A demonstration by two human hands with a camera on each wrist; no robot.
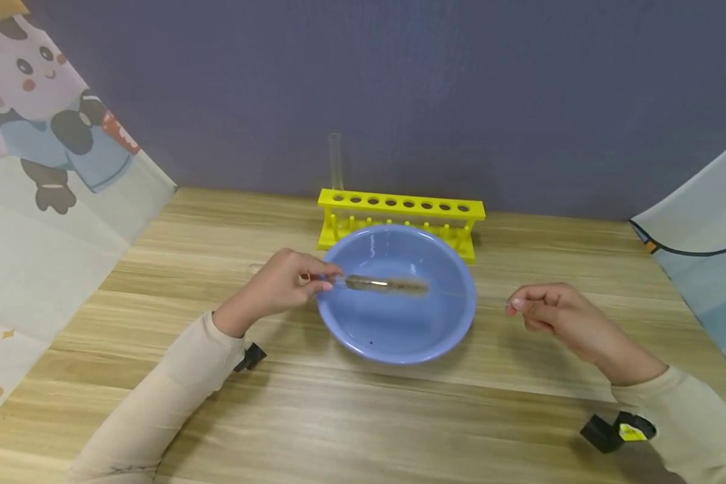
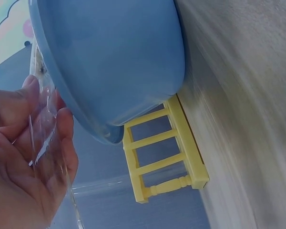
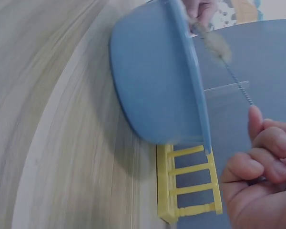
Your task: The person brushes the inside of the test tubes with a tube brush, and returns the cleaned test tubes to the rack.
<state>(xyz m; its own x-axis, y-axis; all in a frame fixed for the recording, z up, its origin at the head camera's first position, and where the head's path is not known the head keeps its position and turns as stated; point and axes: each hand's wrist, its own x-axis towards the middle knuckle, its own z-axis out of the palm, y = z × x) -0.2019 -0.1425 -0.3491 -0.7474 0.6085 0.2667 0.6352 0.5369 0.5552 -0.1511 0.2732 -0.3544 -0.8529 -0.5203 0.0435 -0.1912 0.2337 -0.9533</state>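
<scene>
My left hand (image 1: 281, 286) grips a clear test tube (image 2: 46, 138) and holds it roughly level over the blue plastic basin (image 1: 393, 339). The tube's mouth faces right. My right hand (image 1: 559, 314) pinches the thin twisted-wire handle of a test tube brush (image 3: 217, 46), to the right of the basin. Part of the brush's tan bristles lies inside the tube, and the rest sticks out of its mouth, somewhat blurred. In the right wrist view the wire (image 3: 238, 83) runs from the bristles to my thumb.
Behind the basin stands a yellow test tube rack (image 1: 402, 203). Another clear test tube (image 1: 335, 161) stands upright in its leftmost hole. A dark panel (image 1: 393, 94) rises behind the wood-grain table (image 1: 363, 423). Black wrist devices (image 1: 601, 433) hang under the sleeves.
</scene>
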